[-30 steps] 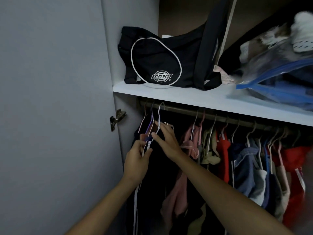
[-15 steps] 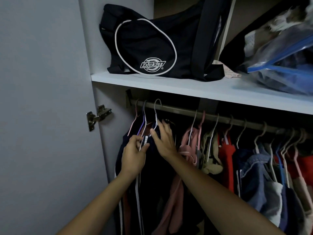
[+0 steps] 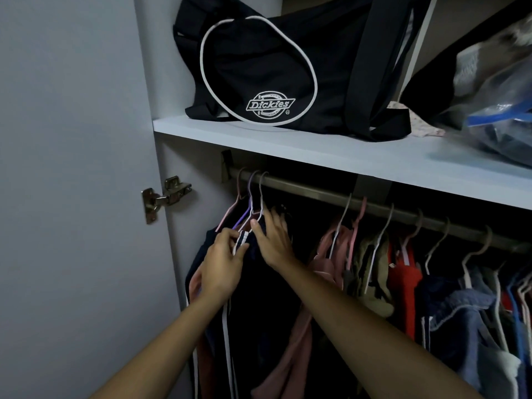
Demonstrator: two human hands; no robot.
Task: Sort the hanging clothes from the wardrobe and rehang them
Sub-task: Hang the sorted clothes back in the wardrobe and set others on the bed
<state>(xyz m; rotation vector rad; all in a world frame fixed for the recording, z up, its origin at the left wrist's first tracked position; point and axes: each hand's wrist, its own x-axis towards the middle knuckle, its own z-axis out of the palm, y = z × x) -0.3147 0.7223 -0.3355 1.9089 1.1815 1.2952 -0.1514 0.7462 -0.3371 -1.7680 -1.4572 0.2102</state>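
Both forearms come up from the bottom of the frame, and the 2 hands meet at the left end of the clothes, about mid-frame. The left hand point(image 3: 223, 264) is pinching a striped navy-and-white bit of fabric, looks like a collar point(image 3: 242, 240), between thumb and fingers. The right hand point(image 3: 273, 240) is right next to it, fingers fairly straight and spread, laid against the dark garment point(image 3: 267, 298) just under the hanger wires; it isn't curled around anything that I can see. So the hands are basically together, almost touching.

The clothes point(image 3: 374, 283) hang in a row across the lower half of the frame: dark stuff with white side stripes on the left, then pink, olive, red, and blue denim toward the lower right. 3 hangers point(image 3: 252, 197), pink, purple and white, sit bunched at the far left of the rod, right above the hands, with a gap before the next group of hooks.

Behind that is the rod point(image 3: 316, 192), running from center-left down toward the right edge under the shelf point(image 3: 345, 156).

On the shelf up top, a black Dickies bag point(image 3: 259, 70) with white piping, and at the upper right a clear zip bag point(image 3: 506, 125) with a blue seal, stuffed with fabric. Far left is the open door point(image 3: 72, 197) with a metal hinge point(image 3: 164, 194).
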